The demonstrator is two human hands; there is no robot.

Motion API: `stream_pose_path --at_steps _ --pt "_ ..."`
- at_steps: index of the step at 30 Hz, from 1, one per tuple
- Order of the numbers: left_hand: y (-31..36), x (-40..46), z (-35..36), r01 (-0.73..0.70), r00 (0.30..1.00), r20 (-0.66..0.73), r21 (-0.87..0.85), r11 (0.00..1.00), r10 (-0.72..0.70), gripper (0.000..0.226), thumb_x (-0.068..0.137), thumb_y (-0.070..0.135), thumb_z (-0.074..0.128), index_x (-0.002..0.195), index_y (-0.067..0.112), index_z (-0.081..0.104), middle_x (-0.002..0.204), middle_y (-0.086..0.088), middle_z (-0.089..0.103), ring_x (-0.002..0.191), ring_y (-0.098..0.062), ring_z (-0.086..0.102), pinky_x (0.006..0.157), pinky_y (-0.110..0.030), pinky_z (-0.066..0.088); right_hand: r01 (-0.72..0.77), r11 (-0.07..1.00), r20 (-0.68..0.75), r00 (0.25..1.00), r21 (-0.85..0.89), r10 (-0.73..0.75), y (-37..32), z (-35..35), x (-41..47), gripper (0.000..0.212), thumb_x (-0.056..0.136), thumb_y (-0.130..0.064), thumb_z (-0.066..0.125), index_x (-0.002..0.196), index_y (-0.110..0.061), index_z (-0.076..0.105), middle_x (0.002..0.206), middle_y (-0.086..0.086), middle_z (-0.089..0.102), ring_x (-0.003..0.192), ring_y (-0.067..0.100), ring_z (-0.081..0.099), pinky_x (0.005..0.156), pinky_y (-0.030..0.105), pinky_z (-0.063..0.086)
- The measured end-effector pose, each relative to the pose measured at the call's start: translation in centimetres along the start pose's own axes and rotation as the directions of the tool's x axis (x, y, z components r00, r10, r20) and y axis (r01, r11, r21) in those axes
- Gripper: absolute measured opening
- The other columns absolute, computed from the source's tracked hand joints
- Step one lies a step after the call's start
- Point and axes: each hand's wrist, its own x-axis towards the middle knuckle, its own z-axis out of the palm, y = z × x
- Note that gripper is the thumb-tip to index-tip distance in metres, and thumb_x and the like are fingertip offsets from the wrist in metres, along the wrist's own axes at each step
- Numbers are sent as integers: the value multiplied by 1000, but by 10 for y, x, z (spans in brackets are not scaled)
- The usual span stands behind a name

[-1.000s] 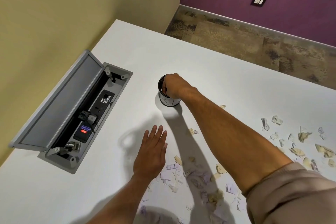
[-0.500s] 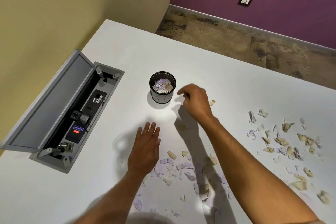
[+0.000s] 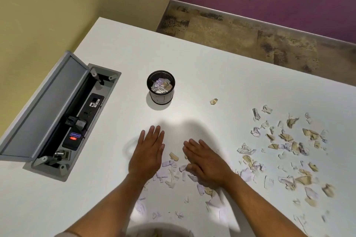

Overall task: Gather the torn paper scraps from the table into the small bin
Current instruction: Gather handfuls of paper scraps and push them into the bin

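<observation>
The white table (image 3: 202, 67) takes up most of what I can see, with a cable hatch (image 3: 57, 113) let into it, lid propped open, well to the left of the small bin (image 3: 161, 87). The bin is my marker: a dark mesh cup standing upright, mouth up, already holding a heap of torn paper. The big spread of paper scraps (image 3: 285, 152) lies well off to the right of the bin and nearer the person, and a second, tighter drift of pale scraps (image 3: 173, 171) sits on the near side of the bin, between the two hands. The left hand (image 3: 148, 152) lies flat, fingers straight and together, gripping nothing; the right hand (image 3: 204, 161) is flat too, fingers extended toward the bin, resting on or just over the drift (whether any scrap is trapped beneath it I cannot tell). One stray scrap (image 3: 213, 101) lies alone just right of the bin. These bits look feather-light, limp and crumpled, likely to flutter or slide away, so I'd reckon sweeping them together between the palms and scooping from underneath beats pinching singly. They lie at every angle, with no shared long axis.
</observation>
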Motion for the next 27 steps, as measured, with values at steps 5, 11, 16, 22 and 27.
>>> stream_pose_path --at_steps 5,11,16,22,27 --pt "9 0 3 -20 999 26 -1 1000 20 51 104 35 26 149 14 38 160 -1 25 151 -19 14 122 -45 13 -69 990 -219 971 121 94 15 -27 -15 44 99 -37 41 132 -15 59 140 2 55 136 17 44 110 39 39" --pt "36 7 13 -103 994 39 -95 990 107 47 105 35 28 147 19 39 158 8 26 151 -11 12 123 -38 5 -440 867 -315 809 234 496 71 -60 24 53 100 -38 45 146 -14 39 157 3 32 146 16 25 119 36 24" --pt "33 8 15 -117 989 87 -18 993 118 49 106 37 22 150 18 32 159 7 21 151 -11 7 123 -40 6 -510 844 -204 820 166 535 104 -70 54 68 99 -52 35 154 -17 17 163 5 7 150 21 3 122 41 9" --pt "33 9 14 -102 988 120 21 995 99 51 105 39 18 150 18 30 159 8 18 151 -9 2 122 -38 2 -296 949 -89 954 -110 287 88 -62 57 59 100 -49 32 144 -10 34 155 4 31 143 25 24 113 52 22" --pt "36 8 10 -131 987 88 -29 991 133 48 105 34 25 148 16 37 159 5 25 151 -15 12 122 -44 11 -233 972 -15 972 -34 233 57 -31 1 56 104 -39 26 154 -15 17 163 3 10 150 19 0 121 40 -2"
